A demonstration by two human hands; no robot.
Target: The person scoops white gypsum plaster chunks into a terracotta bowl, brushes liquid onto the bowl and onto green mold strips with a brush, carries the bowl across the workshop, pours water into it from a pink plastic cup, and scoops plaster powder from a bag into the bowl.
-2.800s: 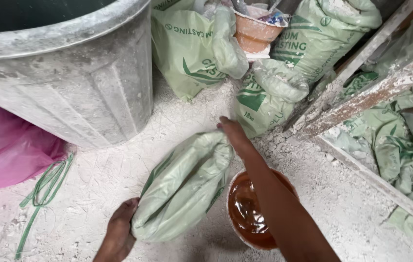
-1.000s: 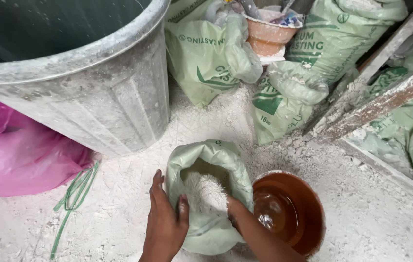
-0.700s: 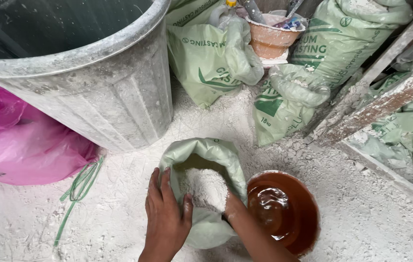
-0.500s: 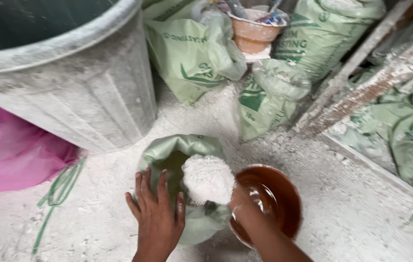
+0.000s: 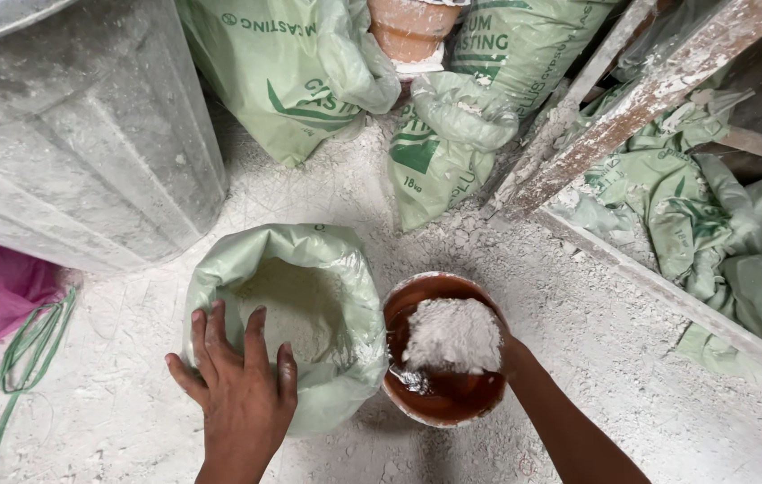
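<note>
Fingers of left hand (image 5: 239, 387) spread flat on near rim of open green sack (image 5: 287, 314); right hand (image 5: 508, 351) mostly hidden behind heaped white powder (image 5: 452, 333), grip not discernible; brown bowl (image 5: 443, 403) directly beneath, just right of sack.

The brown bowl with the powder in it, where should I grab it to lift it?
Grip the brown bowl by its bare near rim, coming from above and from your side. The powder heaps toward the far side, and the right hand already covers the right edge.

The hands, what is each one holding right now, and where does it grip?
Left hand rests on the near rim of the open green sack. Right hand, mostly hidden behind white powder over the brown bowl; its grip cannot be told.
</note>
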